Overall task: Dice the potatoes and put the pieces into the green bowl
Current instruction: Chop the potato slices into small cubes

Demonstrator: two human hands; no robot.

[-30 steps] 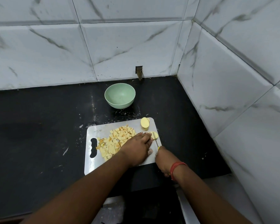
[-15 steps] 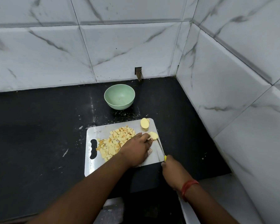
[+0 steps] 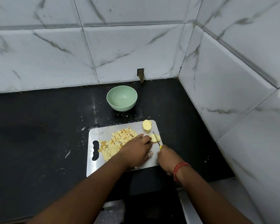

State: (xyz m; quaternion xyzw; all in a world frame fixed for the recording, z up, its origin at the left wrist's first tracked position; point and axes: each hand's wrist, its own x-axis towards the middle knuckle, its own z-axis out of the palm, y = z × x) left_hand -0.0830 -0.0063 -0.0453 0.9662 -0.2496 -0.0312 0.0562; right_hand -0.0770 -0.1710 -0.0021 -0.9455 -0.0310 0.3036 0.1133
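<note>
While right fingers grip the knife, left fingers press the potato slice.

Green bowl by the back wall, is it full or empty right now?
Empty. The green bowl shows only its bare inside, upright on the black counter; the diced potato pieces all lie on the steel cutting board.
</note>
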